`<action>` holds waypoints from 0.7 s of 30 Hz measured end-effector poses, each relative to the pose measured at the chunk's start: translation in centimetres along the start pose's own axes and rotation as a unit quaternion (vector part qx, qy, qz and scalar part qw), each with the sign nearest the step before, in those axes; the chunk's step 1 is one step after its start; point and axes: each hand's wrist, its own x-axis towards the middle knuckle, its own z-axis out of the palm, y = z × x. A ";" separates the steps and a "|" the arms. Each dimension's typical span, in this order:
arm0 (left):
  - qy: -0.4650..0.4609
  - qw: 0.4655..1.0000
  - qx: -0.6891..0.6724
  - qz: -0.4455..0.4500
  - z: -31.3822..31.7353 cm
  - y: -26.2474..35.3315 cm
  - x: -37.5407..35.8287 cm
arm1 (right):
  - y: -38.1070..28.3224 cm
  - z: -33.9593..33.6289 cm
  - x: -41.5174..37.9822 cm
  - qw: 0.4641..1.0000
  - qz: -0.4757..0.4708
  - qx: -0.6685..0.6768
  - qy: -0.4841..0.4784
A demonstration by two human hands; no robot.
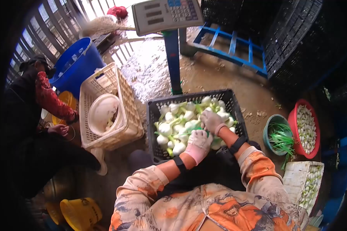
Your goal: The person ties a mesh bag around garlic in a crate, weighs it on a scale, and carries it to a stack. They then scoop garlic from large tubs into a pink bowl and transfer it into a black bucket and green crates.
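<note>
A black plastic crate [151,129] in front of me is filled with white bulbs [166,129] that have short green stems. Over its near right part, my left hand [199,145], in a pale glove, has its fingers curled down with a bit of green at their tips. My right hand [212,121], gloved too, lies close beyond it, fingers bent down among the bulbs. Thin green material [192,125] shows between the two hands. I cannot tell what the fingers grip, as the gloves hide it.
A scale [167,15] stands behind the crate. To the left are a white crate [133,111] holding a bucket, a blue tub [79,57] and a seated person [31,107]. On the right sit a green basin [269,127], a red basin [293,133] and a foam box [295,179].
</note>
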 end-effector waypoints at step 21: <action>0.012 0.791 -0.602 -0.110 -3.6 -12.1 2.9 | 0.2 0.0 -1.3 0.984 -0.139 -0.113 -0.004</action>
